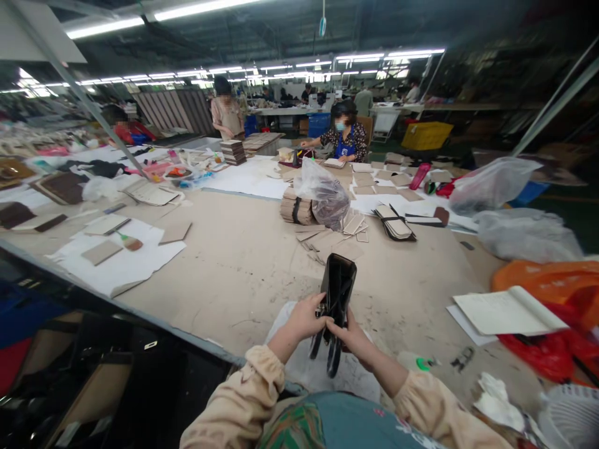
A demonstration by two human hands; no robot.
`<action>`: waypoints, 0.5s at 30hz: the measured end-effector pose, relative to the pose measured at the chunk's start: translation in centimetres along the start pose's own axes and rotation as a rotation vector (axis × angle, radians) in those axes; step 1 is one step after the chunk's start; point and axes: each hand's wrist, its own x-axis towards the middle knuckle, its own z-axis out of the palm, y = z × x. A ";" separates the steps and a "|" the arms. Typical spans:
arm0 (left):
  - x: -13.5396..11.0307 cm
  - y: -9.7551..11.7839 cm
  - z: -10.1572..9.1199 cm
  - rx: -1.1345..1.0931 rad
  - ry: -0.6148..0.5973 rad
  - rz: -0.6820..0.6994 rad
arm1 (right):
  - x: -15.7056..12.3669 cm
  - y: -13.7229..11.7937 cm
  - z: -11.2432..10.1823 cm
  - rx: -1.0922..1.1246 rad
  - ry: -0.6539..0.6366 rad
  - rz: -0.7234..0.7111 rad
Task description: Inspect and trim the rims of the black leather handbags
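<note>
My left hand (305, 320) and right hand (354, 340) are curled closed round a black bag (337, 284), a plastic bag (330, 198) and loose pieces (354, 222) beyond it, the mark (345, 151) on a blue apron (340, 142) illegible

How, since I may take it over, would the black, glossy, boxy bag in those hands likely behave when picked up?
The black, glossy, boxy bag would probably feel fairly stiff: its sides stand straight around the opening. Its dark, narrow, strap-like ends look apt to flop, since they dangle free. The shiny surface might be somewhat slippery.
</note>
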 end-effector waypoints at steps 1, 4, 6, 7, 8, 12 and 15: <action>0.1 -0.3 -0.2 -0.011 -0.011 0.006 | -0.1 0.2 0.0 0.028 -0.024 0.043; 0.0 -0.7 -0.3 -0.008 0.004 0.013 | -0.3 0.7 0.0 0.125 -0.070 0.139; -0.1 -0.5 0.0 0.009 0.050 0.032 | -0.4 1.0 -0.1 0.168 -0.108 0.144; -0.2 -0.3 0.2 0.013 0.072 0.038 | -0.4 1.0 -0.2 0.176 -0.136 0.142; -0.2 -0.2 0.5 0.009 0.093 0.035 | -0.5 1.0 -0.2 0.178 -0.172 0.140; 0.4 0.1 1.1 -0.026 0.143 -0.035 | -1.1 0.3 0.8 0.179 -0.336 0.156; 1.0 -0.7 0.2 -0.053 0.083 0.007 | -1.7 -0.2 2.6 0.183 -0.539 0.146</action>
